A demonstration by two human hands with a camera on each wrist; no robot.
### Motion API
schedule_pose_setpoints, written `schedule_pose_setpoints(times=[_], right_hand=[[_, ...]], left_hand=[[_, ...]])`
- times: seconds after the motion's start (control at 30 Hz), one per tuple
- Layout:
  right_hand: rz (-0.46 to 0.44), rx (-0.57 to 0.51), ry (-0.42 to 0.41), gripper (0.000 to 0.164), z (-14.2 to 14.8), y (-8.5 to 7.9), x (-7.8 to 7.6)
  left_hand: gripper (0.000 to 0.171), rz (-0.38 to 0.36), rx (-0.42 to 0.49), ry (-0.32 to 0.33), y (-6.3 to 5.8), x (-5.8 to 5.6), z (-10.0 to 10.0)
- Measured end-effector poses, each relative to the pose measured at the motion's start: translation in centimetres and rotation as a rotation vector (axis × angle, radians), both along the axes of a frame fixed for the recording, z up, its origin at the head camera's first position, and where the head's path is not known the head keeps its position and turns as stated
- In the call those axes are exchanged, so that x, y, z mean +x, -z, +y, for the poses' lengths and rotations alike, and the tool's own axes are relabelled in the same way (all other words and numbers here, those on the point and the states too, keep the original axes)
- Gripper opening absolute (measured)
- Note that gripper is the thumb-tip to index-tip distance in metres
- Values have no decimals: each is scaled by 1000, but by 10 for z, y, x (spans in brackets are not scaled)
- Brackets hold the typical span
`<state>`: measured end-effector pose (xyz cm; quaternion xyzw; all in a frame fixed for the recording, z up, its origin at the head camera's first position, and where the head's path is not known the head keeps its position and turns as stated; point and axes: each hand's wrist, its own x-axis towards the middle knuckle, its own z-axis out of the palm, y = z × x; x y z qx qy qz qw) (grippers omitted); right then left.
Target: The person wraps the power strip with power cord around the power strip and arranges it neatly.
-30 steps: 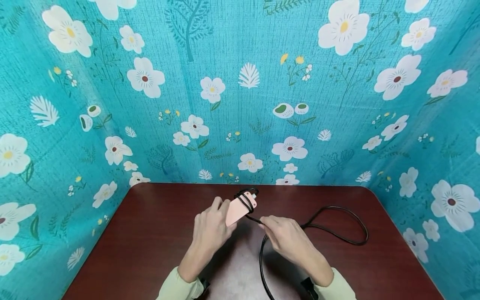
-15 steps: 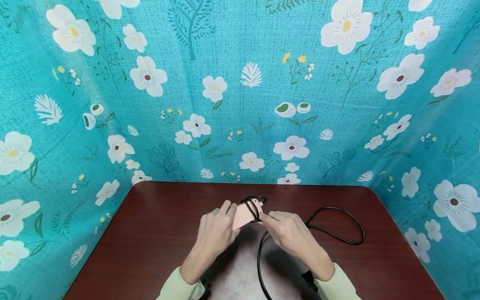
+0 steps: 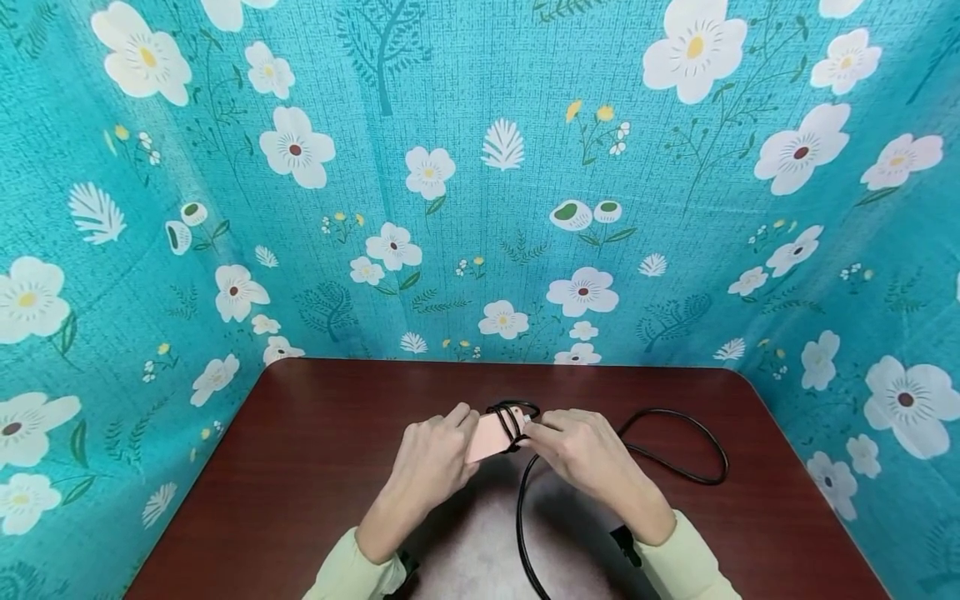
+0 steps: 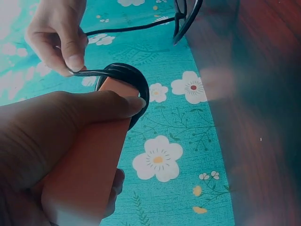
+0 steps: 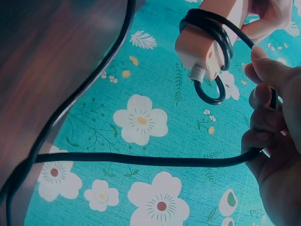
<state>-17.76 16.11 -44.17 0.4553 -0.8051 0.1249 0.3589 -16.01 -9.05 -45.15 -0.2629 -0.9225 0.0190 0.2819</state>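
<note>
Cord (image 5: 141, 160) wraps in loops round one end of a pink box (image 3: 489, 439), leaving it by a grey stub (image 5: 197, 73) at that same end. I have the box in front of me, seemingly lifted off the surface (image 3: 322, 433). My left hand (image 3: 429, 457) is closed about it, thumb across the broad face with its tip by the loops, fingers behind. My right hand (image 3: 576, 446), just beside the box's wrapped end, has curled fingers pinching the cord near the loops, and the cord passes on through the curl. More of it makes a big loop on the surface, to the right of the box. I'd judge the box light, rigid and smooth, so it could twist in my grip; best held by its long sides, clear of the loops. The cord looks bendable but springy, likely to uncoil if slack: pinch it close to the box and spare the stub sharp bends.
</note>
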Motion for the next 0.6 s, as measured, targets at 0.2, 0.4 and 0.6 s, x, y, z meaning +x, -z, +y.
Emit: schedule_pose_setpoints(times=[0.2,0.4,0.6], right_hand=[[-19,31,4,14,1,-1,1],[-65,63,-93,15,1,-6,0],[-174,26,-223,24,3,-9,-5]], left_hand=[[59,-108,-11,43,-5,0,-3],[53,-295,-11,158,-7,-3,-13],[45,-439,-30,274,-4,0,-15]])
